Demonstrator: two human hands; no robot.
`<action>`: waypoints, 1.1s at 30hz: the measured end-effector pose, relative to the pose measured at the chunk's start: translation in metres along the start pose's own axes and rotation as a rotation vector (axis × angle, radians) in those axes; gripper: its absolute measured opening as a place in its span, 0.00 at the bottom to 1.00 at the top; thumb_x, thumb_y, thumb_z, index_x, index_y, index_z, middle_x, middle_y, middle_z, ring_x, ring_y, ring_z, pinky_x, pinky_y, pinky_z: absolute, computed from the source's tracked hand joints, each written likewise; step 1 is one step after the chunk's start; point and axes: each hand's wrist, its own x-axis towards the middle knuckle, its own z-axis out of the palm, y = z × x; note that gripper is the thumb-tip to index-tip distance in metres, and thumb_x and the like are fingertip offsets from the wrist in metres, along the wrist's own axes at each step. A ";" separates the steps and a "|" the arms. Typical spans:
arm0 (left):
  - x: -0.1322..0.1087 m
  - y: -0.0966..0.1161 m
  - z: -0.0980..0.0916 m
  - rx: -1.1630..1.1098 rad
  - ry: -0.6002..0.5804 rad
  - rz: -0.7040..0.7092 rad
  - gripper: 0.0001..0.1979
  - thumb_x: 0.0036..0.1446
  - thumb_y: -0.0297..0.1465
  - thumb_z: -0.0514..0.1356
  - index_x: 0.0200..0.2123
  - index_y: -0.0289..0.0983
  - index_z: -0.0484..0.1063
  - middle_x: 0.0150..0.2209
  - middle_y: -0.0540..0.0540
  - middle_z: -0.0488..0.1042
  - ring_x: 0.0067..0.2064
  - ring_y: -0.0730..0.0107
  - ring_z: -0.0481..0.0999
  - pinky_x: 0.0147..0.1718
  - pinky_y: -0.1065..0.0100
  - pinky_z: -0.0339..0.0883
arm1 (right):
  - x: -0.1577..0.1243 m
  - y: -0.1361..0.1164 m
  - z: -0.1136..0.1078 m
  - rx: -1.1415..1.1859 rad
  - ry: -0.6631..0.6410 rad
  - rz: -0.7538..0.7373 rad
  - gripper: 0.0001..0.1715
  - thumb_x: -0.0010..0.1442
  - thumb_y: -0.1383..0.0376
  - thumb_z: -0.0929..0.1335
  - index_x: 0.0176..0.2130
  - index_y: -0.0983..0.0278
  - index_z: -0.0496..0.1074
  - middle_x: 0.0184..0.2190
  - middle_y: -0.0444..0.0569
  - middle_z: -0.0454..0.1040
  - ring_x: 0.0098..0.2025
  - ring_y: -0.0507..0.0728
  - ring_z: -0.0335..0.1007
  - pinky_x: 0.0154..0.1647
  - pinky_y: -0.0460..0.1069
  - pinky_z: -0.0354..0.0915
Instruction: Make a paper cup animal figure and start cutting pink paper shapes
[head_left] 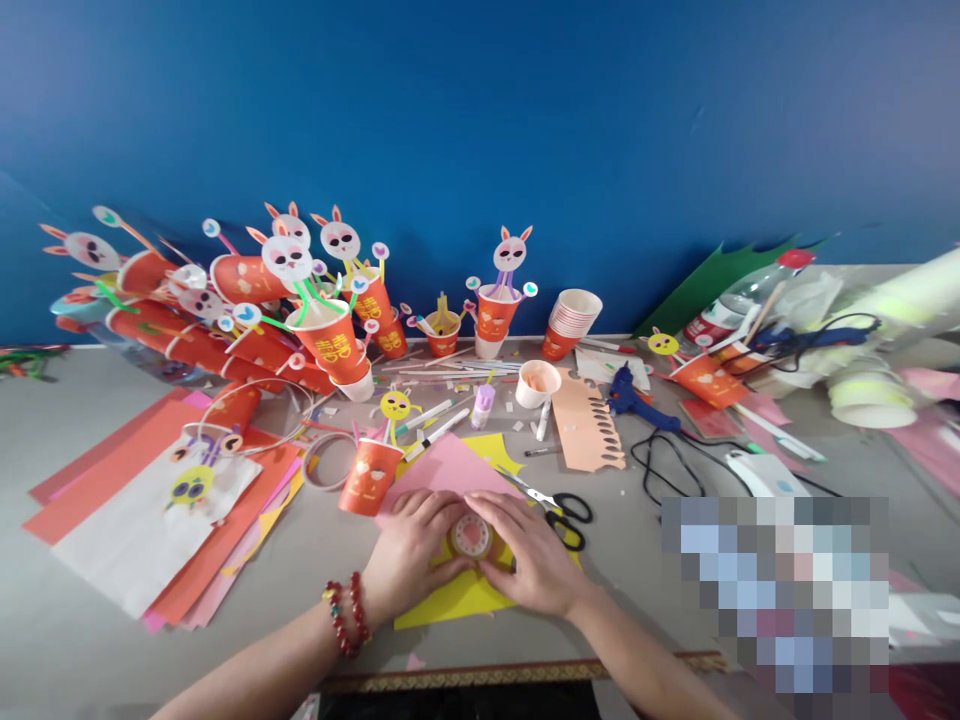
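Observation:
My left hand (420,545) and my right hand (532,550) curve round a small round object with a white ring top (472,537), one on each side. Pink shows in its middle. It may be a roll of tape, but its sides are hidden by my fingers. Beneath lie a pink paper sheet (433,468) and yellow paper (439,606). Black-handled scissors (574,510) rest just right of my right hand. An orange paper cup (371,476) with a yellow paper animal face (395,404) stands beyond my left hand.
Several rabbit-faced paper cups (326,340) crowd the back left. Stacked cups (571,325), a white cup (538,384) and a blue glue gun (637,400) with its cable stand farther right. Coloured paper sheets (127,540) lie left, beside a tape roll (330,462).

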 end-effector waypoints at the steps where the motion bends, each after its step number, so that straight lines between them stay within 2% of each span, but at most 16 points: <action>1: 0.000 0.000 0.000 -0.001 -0.001 -0.001 0.25 0.59 0.45 0.61 0.56 0.40 0.66 0.53 0.41 0.71 0.51 0.53 0.70 0.50 0.52 0.66 | 0.000 0.000 0.000 -0.001 0.003 -0.001 0.39 0.58 0.66 0.69 0.66 0.62 0.56 0.60 0.55 0.68 0.62 0.62 0.63 0.62 0.58 0.62; 9: 0.000 0.003 -0.001 0.001 0.006 -0.006 0.25 0.58 0.44 0.62 0.56 0.40 0.66 0.52 0.41 0.71 0.50 0.53 0.71 0.50 0.52 0.66 | 0.000 -0.003 0.000 -0.001 0.000 -0.018 0.39 0.58 0.68 0.68 0.66 0.63 0.55 0.61 0.55 0.66 0.63 0.61 0.61 0.64 0.58 0.60; 12: 0.000 0.003 -0.001 0.008 0.015 -0.008 0.24 0.57 0.42 0.63 0.55 0.40 0.67 0.52 0.42 0.72 0.50 0.54 0.71 0.50 0.53 0.66 | 0.002 -0.006 -0.012 -0.002 -0.029 -0.038 0.39 0.57 0.68 0.68 0.65 0.63 0.56 0.62 0.54 0.65 0.64 0.62 0.60 0.64 0.58 0.60; 14: 0.000 0.003 0.000 0.021 0.021 -0.010 0.24 0.56 0.40 0.64 0.54 0.40 0.67 0.52 0.42 0.72 0.50 0.53 0.71 0.49 0.53 0.67 | 0.005 -0.004 -0.026 -0.033 -0.026 -0.010 0.33 0.58 0.68 0.67 0.62 0.62 0.61 0.60 0.53 0.67 0.61 0.61 0.62 0.62 0.56 0.62; 17: -0.001 0.003 0.000 0.045 0.012 -0.017 0.24 0.54 0.38 0.65 0.53 0.40 0.68 0.51 0.42 0.72 0.49 0.53 0.71 0.48 0.52 0.67 | 0.012 0.013 -0.052 -0.190 0.099 0.147 0.18 0.64 0.69 0.62 0.53 0.60 0.70 0.51 0.52 0.74 0.51 0.60 0.71 0.52 0.54 0.68; 19: -0.001 0.003 0.000 0.056 0.008 -0.019 0.24 0.53 0.37 0.65 0.52 0.40 0.68 0.51 0.42 0.72 0.49 0.52 0.71 0.48 0.52 0.67 | 0.018 0.031 -0.065 -0.380 0.132 0.210 0.15 0.65 0.70 0.61 0.47 0.62 0.73 0.46 0.54 0.76 0.45 0.62 0.72 0.46 0.56 0.69; 22: -0.001 0.003 0.000 0.064 0.022 -0.012 0.24 0.52 0.36 0.66 0.52 0.40 0.68 0.51 0.42 0.72 0.49 0.53 0.71 0.48 0.52 0.68 | 0.026 0.055 -0.074 -0.641 0.013 0.234 0.12 0.60 0.75 0.64 0.39 0.65 0.74 0.38 0.57 0.76 0.43 0.65 0.71 0.43 0.56 0.67; 25: 0.000 0.004 0.000 0.059 0.031 0.002 0.24 0.52 0.37 0.66 0.52 0.40 0.68 0.51 0.42 0.73 0.49 0.53 0.72 0.48 0.52 0.68 | 0.033 0.064 -0.076 -0.733 -0.042 0.204 0.10 0.57 0.76 0.65 0.33 0.65 0.73 0.34 0.57 0.75 0.41 0.64 0.70 0.40 0.55 0.66; 28: 0.000 0.004 0.001 0.051 0.028 -0.004 0.24 0.52 0.37 0.66 0.52 0.40 0.68 0.51 0.42 0.73 0.48 0.52 0.72 0.48 0.52 0.68 | 0.036 0.057 -0.078 -0.669 0.021 0.156 0.09 0.59 0.74 0.65 0.33 0.63 0.73 0.35 0.54 0.75 0.39 0.62 0.71 0.38 0.52 0.65; 31: -0.001 0.003 0.002 0.049 0.030 -0.014 0.25 0.51 0.36 0.67 0.52 0.41 0.67 0.51 0.42 0.72 0.49 0.52 0.71 0.48 0.52 0.68 | 0.032 0.046 -0.082 -0.474 0.121 0.106 0.09 0.61 0.71 0.64 0.37 0.62 0.73 0.33 0.49 0.76 0.36 0.58 0.72 0.37 0.49 0.65; 33: -0.002 0.003 0.003 0.044 0.030 -0.011 0.25 0.52 0.37 0.67 0.52 0.41 0.67 0.51 0.42 0.72 0.49 0.52 0.71 0.48 0.52 0.68 | 0.026 0.041 -0.083 -0.371 0.090 0.040 0.10 0.61 0.71 0.63 0.39 0.61 0.73 0.34 0.48 0.76 0.36 0.56 0.73 0.37 0.48 0.65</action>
